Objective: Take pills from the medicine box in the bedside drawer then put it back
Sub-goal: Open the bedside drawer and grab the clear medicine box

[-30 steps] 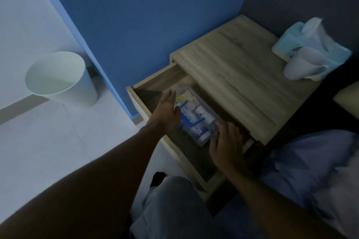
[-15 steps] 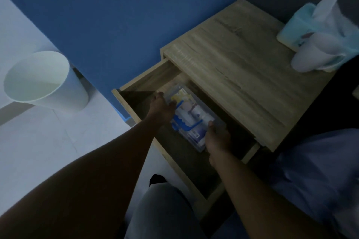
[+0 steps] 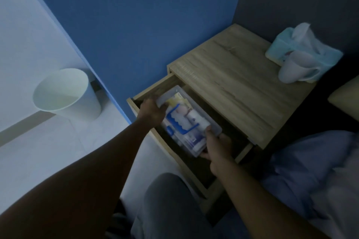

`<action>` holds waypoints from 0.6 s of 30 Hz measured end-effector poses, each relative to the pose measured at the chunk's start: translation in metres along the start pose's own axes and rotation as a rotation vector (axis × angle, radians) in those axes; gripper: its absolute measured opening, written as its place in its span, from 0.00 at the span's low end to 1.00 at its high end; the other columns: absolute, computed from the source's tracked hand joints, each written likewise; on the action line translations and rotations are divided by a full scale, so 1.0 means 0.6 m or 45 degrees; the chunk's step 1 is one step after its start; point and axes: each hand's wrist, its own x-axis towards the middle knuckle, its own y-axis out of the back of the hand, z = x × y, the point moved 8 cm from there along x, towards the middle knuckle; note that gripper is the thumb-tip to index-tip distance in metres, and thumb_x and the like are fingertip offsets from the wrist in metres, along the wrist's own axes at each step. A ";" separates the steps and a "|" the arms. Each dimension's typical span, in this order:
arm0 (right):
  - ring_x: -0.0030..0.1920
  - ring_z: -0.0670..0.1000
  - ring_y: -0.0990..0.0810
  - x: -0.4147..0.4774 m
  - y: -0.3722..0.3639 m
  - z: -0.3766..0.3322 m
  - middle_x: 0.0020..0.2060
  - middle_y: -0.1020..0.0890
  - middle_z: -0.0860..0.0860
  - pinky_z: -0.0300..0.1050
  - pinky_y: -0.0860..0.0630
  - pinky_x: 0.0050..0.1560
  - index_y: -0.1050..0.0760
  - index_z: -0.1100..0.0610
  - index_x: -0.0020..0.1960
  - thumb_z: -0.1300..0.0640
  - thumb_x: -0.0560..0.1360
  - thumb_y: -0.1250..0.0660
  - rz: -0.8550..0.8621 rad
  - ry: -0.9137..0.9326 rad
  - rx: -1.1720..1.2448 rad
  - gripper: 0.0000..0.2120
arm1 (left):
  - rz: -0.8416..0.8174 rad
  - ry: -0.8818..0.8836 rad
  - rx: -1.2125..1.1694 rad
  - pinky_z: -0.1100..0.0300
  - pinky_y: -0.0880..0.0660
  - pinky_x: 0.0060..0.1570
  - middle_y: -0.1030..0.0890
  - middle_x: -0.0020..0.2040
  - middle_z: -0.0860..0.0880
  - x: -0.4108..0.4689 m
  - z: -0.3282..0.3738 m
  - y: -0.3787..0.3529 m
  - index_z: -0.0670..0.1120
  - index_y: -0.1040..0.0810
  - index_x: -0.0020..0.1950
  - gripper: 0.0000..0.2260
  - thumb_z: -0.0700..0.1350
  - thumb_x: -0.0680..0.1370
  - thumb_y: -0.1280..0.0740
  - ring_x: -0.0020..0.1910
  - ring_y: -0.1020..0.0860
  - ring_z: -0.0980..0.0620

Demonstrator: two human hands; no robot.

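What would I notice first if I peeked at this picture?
Two hands, the left hand and right hand, gripping opposite ends of a clear plastic medicine box in the open wooden drawer. Then the white round bin on the floor, left.

Single head-worn wide-angle view, looking forward and steeply down from above the seated person's knee (image 3: 167,200). It faces the room corner, with the bedside table (image 3: 239,91) and its open drawer (image 3: 204,186) near centre, floor at left, bedding at right. Both forearms enter from below.
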 end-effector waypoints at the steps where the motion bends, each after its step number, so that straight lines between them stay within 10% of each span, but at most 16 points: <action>1: 0.51 0.56 0.15 -0.009 -0.002 -0.015 0.56 0.17 0.55 0.59 0.18 0.54 0.26 0.52 0.67 0.49 0.79 0.33 -0.049 0.015 0.018 0.18 | 0.056 -0.061 0.030 0.60 0.25 0.41 0.21 0.50 0.50 -0.003 0.017 0.015 0.46 0.25 0.61 0.12 0.49 0.80 0.36 0.51 0.21 0.49; 7: 0.49 0.54 0.13 -0.016 -0.014 -0.125 0.55 0.15 0.54 0.56 0.15 0.47 0.26 0.51 0.65 0.50 0.77 0.30 -0.185 0.091 0.056 0.18 | 0.344 -0.300 0.123 0.56 0.30 0.57 0.21 0.62 0.43 0.013 0.126 0.087 0.43 0.23 0.65 0.19 0.52 0.79 0.33 0.61 0.23 0.44; 18: 0.50 0.61 0.15 0.078 -0.043 -0.289 0.59 0.19 0.62 0.52 0.18 0.29 0.30 0.62 0.69 0.56 0.78 0.29 -0.117 0.198 0.108 0.23 | 0.304 -0.324 -0.021 0.58 0.25 0.58 0.18 0.60 0.47 0.172 0.243 0.079 0.46 0.22 0.64 0.21 0.56 0.77 0.32 0.58 0.21 0.48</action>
